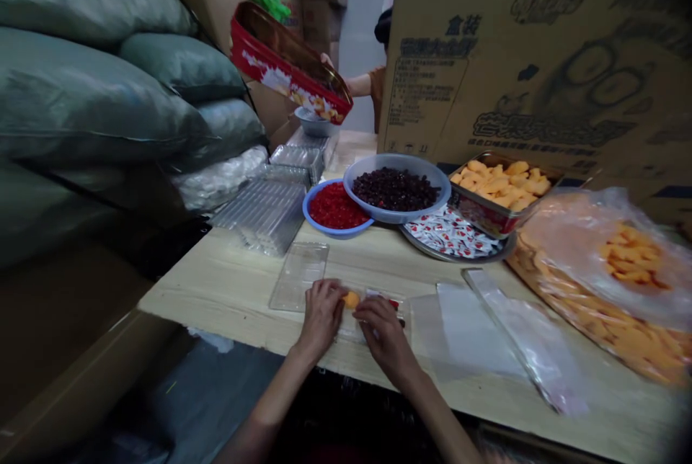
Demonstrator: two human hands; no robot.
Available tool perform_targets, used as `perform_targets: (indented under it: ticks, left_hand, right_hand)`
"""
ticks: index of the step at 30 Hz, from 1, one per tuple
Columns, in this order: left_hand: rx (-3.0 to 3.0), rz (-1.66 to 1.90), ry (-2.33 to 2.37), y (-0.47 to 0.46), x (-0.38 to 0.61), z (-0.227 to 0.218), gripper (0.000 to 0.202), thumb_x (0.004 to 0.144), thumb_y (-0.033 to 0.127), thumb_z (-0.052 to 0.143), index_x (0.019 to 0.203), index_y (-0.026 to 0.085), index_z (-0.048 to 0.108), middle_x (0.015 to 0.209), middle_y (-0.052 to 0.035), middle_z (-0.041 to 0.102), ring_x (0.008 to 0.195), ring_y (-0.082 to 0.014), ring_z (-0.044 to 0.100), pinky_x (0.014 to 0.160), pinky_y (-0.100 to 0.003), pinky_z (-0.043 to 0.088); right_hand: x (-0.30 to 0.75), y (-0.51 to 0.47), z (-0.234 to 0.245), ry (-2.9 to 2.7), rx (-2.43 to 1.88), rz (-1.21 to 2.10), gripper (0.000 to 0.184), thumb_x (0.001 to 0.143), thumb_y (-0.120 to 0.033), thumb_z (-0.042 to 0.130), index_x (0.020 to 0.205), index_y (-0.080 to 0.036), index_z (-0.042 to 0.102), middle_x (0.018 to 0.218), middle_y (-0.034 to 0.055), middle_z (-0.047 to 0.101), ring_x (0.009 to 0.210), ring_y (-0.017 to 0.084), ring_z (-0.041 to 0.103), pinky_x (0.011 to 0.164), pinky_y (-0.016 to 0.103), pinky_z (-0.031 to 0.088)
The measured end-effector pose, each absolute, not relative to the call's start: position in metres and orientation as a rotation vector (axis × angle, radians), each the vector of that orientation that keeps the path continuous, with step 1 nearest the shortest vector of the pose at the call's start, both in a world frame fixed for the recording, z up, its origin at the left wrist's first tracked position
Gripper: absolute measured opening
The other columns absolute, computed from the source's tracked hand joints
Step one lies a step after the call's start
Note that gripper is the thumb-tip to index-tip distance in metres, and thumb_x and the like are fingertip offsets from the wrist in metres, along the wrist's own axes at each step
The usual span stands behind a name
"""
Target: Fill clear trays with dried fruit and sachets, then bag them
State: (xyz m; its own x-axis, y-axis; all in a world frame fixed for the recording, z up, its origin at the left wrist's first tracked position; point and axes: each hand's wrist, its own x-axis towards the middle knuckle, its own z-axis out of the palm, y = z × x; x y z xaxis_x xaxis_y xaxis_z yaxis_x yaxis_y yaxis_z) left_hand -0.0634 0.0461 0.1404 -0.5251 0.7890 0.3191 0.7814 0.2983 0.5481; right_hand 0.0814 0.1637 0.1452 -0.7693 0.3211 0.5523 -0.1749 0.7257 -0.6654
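Both my hands rest on a clear plastic tray (401, 303) at the near edge of the wooden table (227, 284). My left hand (323, 313) has its fingers curled beside an orange dried-fruit piece (351, 300) in the tray. My right hand (383, 331) lies closed over the tray, with a bit of red showing just past its fingers. What either hand grips is hidden. An empty clear tray (300, 275) lies just beyond my left hand.
A blue bowl of red pieces (335, 208), a bowl of dark berries (396, 190), a metal plate of small sachets (451, 237), a tin of orange pieces (500, 186), a large bag of orange pieces (610, 277), stacked clear trays (264, 215), flat plastic bags (486, 327). Another person's hand (326, 59) tilts a red tin (286, 71) at the back.
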Motion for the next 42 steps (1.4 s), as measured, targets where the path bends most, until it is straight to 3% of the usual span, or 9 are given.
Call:
perform_targets:
  ticks: [6,9,12,17,27,32,37,42]
  left_hand:
    - [1.360,1.343,2.421,0.043,-0.070,0.150,0.022,0.098,0.030,0.050,0.109,0.022,0.068,0.111,-0.0082,0.067,0.109,-0.0247,0.058,0.095,-0.042,0.044]
    - [1.109,1.523,2.340,0.041,-0.084,0.164,0.027,0.099,0.039,0.050,0.101,0.021,0.069,0.091,-0.0048,0.070,0.089,-0.0218,0.064,0.084,-0.035,0.048]
    - [0.936,1.659,2.259,0.042,-0.099,0.173,0.033,0.098,0.045,0.049,0.107,0.020,0.069,0.079,-0.0027,0.070,0.079,-0.0207,0.066,0.079,-0.032,0.049]
    - [0.889,1.804,2.170,0.048,-0.103,0.171,0.034,0.096,0.044,0.052,0.113,0.018,0.066,0.091,-0.0053,0.072,0.088,-0.0199,0.067,0.085,-0.031,0.049]
    - [0.827,1.772,2.034,0.059,-0.079,0.157,0.034,0.094,0.045,0.055,0.108,0.017,0.068,0.087,-0.0039,0.069,0.082,-0.0185,0.063,0.072,-0.027,0.048]
    - [0.856,1.952,2.031,0.082,-0.092,0.174,0.029,0.092,0.043,0.061,0.109,0.019,0.067,0.103,-0.0056,0.069,0.094,-0.0186,0.064,0.085,-0.029,0.048]
    - [0.852,2.095,1.984,0.115,-0.115,0.196,0.036,0.089,0.042,0.066,0.118,0.021,0.063,0.108,-0.0052,0.067,0.085,-0.0152,0.060,0.078,-0.026,0.047]
    - [0.848,2.171,1.949,0.133,-0.132,0.209,0.046,0.083,0.045,0.072,0.120,0.021,0.060,0.125,-0.0090,0.063,0.084,-0.0137,0.061,0.075,-0.025,0.048]
  right_hand:
    - [0.089,0.155,0.154,-2.223,-0.157,0.924,0.022,0.096,-0.013,0.055,0.106,-0.027,0.069,0.102,0.0055,0.070,0.104,0.021,0.064,0.098,0.046,0.052]
    - [0.097,0.158,0.158,-2.186,-0.203,0.920,0.019,0.096,-0.015,0.056,0.105,-0.026,0.069,0.102,0.0066,0.070,0.103,0.023,0.066,0.095,0.047,0.054]
    - [0.106,0.161,0.159,-2.175,-0.250,0.945,0.021,0.096,-0.015,0.056,0.106,-0.027,0.069,0.104,0.0062,0.070,0.104,0.023,0.065,0.094,0.046,0.055]
    - [0.117,0.162,0.159,-2.121,-0.302,0.935,0.022,0.096,-0.016,0.057,0.108,-0.029,0.069,0.101,0.0054,0.071,0.101,0.023,0.067,0.088,0.043,0.059]
    - [0.139,0.167,0.153,-2.081,-0.411,0.984,0.020,0.096,-0.017,0.056,0.104,-0.028,0.072,0.103,0.0063,0.072,0.107,0.023,0.066,0.091,0.041,0.058]
    - [0.146,0.177,0.152,-2.082,-0.468,1.033,0.019,0.099,-0.020,0.055,0.107,-0.024,0.072,0.105,0.0083,0.071,0.107,0.021,0.064,0.092,0.037,0.055]
    - [0.153,0.189,0.159,-2.054,-0.545,1.058,0.017,0.099,-0.023,0.056,0.106,-0.024,0.072,0.107,0.0065,0.069,0.106,0.019,0.064,0.093,0.033,0.053]
    - [0.164,0.189,0.154,-2.014,-0.597,1.114,0.018,0.099,-0.025,0.055,0.107,-0.024,0.071,0.108,0.0062,0.068,0.104,0.018,0.065,0.091,0.030,0.053]
